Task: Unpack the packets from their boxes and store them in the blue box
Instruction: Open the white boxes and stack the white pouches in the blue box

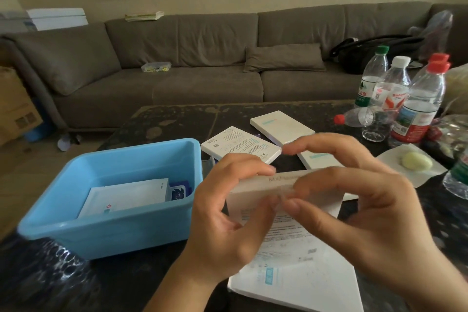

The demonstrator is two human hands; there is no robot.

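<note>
White cardboard, the held box [283, 200] sits just right of the blue box [76, 225], whose near rim is bare and which holds white packets [126, 197]. Three flat boxes [240, 144] lie behind it, bottles [395, 101] farther right. Left hand [228, 223] and right hand [367, 223] both pinch its top flap with curled fingers.

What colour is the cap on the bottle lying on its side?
Red; the head view shows the lying bottle's cap clearly.
</note>
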